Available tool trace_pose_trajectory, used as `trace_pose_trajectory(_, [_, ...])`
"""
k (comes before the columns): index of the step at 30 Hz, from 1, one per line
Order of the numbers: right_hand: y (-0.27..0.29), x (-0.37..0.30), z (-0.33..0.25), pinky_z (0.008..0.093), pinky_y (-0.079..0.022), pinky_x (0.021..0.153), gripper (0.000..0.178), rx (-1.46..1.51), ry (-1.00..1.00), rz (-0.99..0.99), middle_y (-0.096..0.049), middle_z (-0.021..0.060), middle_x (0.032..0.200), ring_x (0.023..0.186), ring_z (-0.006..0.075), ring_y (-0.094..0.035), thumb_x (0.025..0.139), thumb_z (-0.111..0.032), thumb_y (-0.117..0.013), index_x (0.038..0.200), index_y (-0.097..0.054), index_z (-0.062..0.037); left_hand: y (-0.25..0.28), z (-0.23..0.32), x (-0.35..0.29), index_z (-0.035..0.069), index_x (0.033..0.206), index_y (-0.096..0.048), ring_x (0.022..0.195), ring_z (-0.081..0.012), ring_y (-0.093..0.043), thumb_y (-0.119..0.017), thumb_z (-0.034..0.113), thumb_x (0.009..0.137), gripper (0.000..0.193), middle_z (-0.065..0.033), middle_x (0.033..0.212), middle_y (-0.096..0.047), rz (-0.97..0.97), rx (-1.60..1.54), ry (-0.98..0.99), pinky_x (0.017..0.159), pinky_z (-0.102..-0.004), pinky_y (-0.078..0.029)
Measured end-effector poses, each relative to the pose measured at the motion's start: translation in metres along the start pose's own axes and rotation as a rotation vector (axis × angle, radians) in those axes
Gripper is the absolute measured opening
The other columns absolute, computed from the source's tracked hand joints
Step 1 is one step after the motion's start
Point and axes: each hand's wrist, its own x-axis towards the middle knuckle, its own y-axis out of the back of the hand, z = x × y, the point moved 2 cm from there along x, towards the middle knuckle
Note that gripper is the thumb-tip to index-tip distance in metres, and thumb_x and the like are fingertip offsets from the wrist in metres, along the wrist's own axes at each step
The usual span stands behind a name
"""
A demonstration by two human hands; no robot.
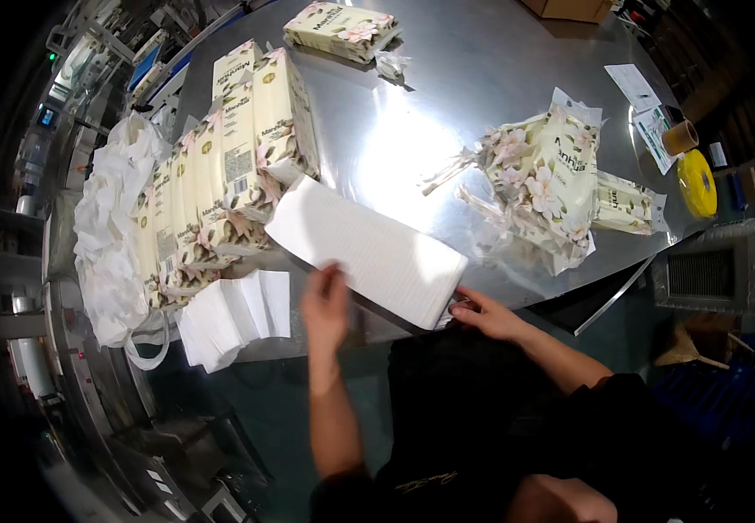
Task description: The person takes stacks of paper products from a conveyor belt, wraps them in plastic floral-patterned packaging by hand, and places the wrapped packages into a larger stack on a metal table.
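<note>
the tissue stack is plain white, the wrapped packs cream with pink-and-white flowers and green leaves, the tabletop silver-grey.

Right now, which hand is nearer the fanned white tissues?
Left. The left hand is just right of the fanned white tissues; the right hand is farther right, at the right end of the long tissue stack.

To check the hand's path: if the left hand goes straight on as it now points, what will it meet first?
The left hand would most likely meet the near long edge of the white paper stack first. The hand is blurred, so whether it touches the stack now is unclear.
</note>
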Motion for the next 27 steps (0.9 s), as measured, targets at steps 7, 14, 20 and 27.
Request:
trace_pose_trajectory(7, [-0.03,0.012,-0.027,0.0365,-0.055,0.085,0.073,0.1,-0.051,0.159,-0.062,0.0127,0.124,0.11,0.02,-0.061,0.101,-0.036,-0.066,0.159,-0.03,-0.0072,0.088,-0.085,0.146,-0.006,0.14,-0.047,0.124,-0.0402,-0.056,-0.074,0.032,0.093,0.067,-0.0267,0.135,-0.057,0.458,0.256,-0.046,0.107,-0.0441,-0.043])
trace_pose_trajectory(14, [-0.024,0.021,-0.035,0.0357,-0.055,0.083,0.068,-0.046,0.071,0.317,-0.064,0.0128,0.123,0.113,0.0217,-0.06,0.099,-0.04,-0.068,0.151,-0.043,-0.0032,0.079,-0.088,0.155,-0.008,0.127,-0.059,0.115,-0.0334,-0.064,-0.082,0.047,0.082,0.075,-0.0235,0.121,-0.067,0.011,0.183,0.105,0.1,-0.0405,-0.048])
trace_pose_trajectory(20, [-0.005,0.014,-0.076,0.0287,-0.05,0.048,0.069,-0.262,-0.172,0.353,-0.069,0.0088,0.099,0.066,0.015,-0.063,0.097,-0.054,-0.065,0.142,-0.052,-0.0038,0.095,-0.058,0.149,-0.006,0.12,-0.067,0.094,-0.0202,-0.067,-0.08,0.047,0.086,0.064,-0.0147,0.109,-0.072,-0.398,0.133,0.3,0.084,-0.0347,-0.054])
trace_pose_trajectory(27, [0.002,0.037,-0.069,0.0335,-0.056,0.066,0.073,-0.221,-0.006,0.32,-0.069,0.0124,0.117,0.095,0.0194,-0.068,0.093,-0.048,-0.072,0.147,-0.049,-0.0042,0.073,-0.05,0.147,-0.002,0.139,-0.056,0.11,-0.0225,-0.064,-0.078,0.036,0.088,0.067,-0.0139,0.122,-0.069,-0.534,0.088,0.18,0.096,-0.0362,-0.05])
